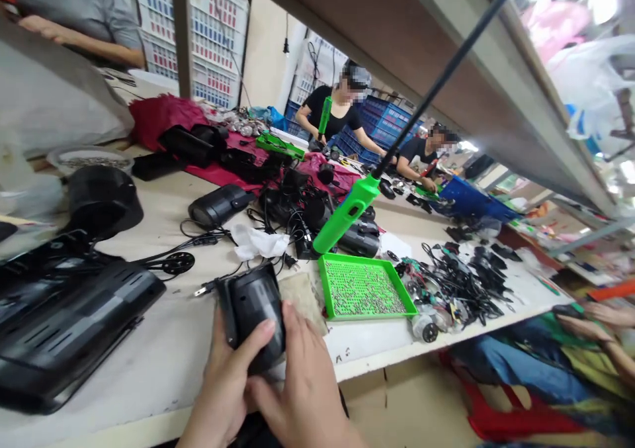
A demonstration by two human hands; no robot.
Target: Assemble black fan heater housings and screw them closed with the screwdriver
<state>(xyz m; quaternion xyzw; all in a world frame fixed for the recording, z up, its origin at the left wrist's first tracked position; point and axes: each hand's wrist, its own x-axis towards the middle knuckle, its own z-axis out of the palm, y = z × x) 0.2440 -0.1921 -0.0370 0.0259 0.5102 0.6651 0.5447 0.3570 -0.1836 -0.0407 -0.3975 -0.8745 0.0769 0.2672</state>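
Note:
A black plastic housing point(255, 302) with a curved body is between my hands, above the front edge of the white table point(163, 362). My left hand point(221, 385) grips its left side, the thumb laid across the front face. On the right, my right hand point(310, 375) has its fingers along the housing's side; its thumb is tucked below. The underside of the housing is hidden by my hands. Past it, a green electric screwdriver point(347, 216) hangs slanted on a black cord. To the right sits a green tray point(367, 316) full of small screws.
Large black housings point(74, 335) fill the left side. Black cables and parts point(466, 282) are heaped on the right. A shelf beam point(446, 57) crosses overhead. Co-workers point(337, 114) work across the table; another person's hands point(590, 322) show at the right.

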